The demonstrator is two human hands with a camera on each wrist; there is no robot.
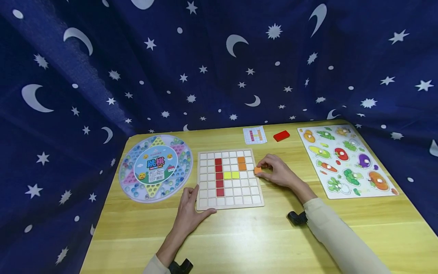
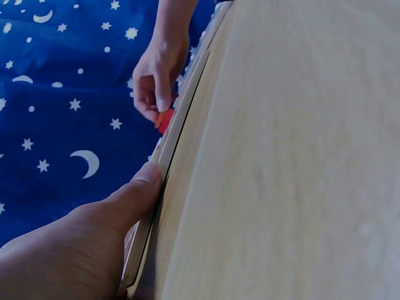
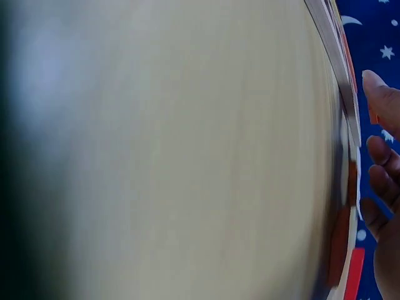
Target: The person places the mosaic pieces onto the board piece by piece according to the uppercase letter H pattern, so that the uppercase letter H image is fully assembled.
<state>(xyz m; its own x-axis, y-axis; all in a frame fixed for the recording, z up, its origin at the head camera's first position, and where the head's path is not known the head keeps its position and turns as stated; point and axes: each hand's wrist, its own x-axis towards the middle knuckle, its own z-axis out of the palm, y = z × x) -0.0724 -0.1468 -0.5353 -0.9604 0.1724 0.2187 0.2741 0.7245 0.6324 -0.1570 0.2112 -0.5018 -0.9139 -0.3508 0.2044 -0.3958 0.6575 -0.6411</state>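
Note:
My right hand (image 1: 278,172) pinches a small orange square tile (image 1: 257,171) between thumb and fingers, over the right edge of a wooden grid board (image 1: 229,201). On the board stand a column of red tiles (image 1: 219,176), two yellow tiles (image 1: 231,175) beside it, and two orange tiles (image 1: 242,163) one above the other toward the upper right. My left hand (image 1: 188,211) rests at the board's lower left corner, its thumb along the front edge and a finger by the left side. The left wrist view shows that thumb (image 2: 140,187) touching the board's rim.
Behind the board lie a pattern card (image 1: 254,135) with a similar coloured figure and a red block (image 1: 281,136). A round Chinese checkers set (image 1: 155,167) is at the left. A vegetable puzzle board (image 1: 342,161) lies at the right. A starry blue curtain (image 1: 219,76) hangs behind the table.

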